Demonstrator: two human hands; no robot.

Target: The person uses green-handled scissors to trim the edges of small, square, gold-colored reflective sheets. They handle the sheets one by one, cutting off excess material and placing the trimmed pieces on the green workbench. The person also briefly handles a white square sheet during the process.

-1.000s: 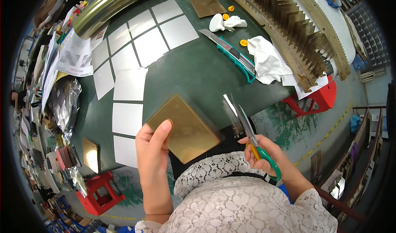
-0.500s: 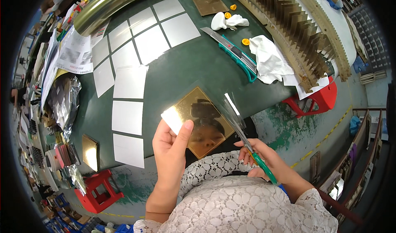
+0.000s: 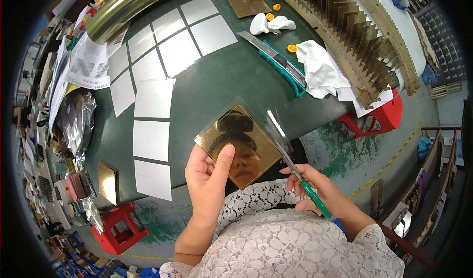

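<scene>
Pinched between the thumb and fingers of my left hand (image 3: 204, 182) is a square gold mirror plate (image 3: 263, 167), tilted so one corner points up. Clear film shows past its upper edges. My right hand (image 3: 332, 196) is closed around scissors with a green handle (image 3: 316, 200). Their blades (image 3: 282, 139) point up and away, lying close along the plate's right edge, with glossy clear film beside them. Whether the blades touch the plate, I cannot tell. Both hands are above the near edge of the dark green table (image 3: 207, 88).
Several pale square sheets (image 3: 152, 140) lie in rows at left. A teal utility knife (image 3: 283, 66) and white cloth (image 3: 318, 68) lie farther right, near a slotted rack (image 3: 345, 27) of plates. A gold film roll (image 3: 133, 7) lies at the back. Red stools (image 3: 118, 228) stand below.
My left hand has tilted the mirror plate slightly and shifted it a little to the right, so its reflections differ. The scissors have hardly moved.
</scene>
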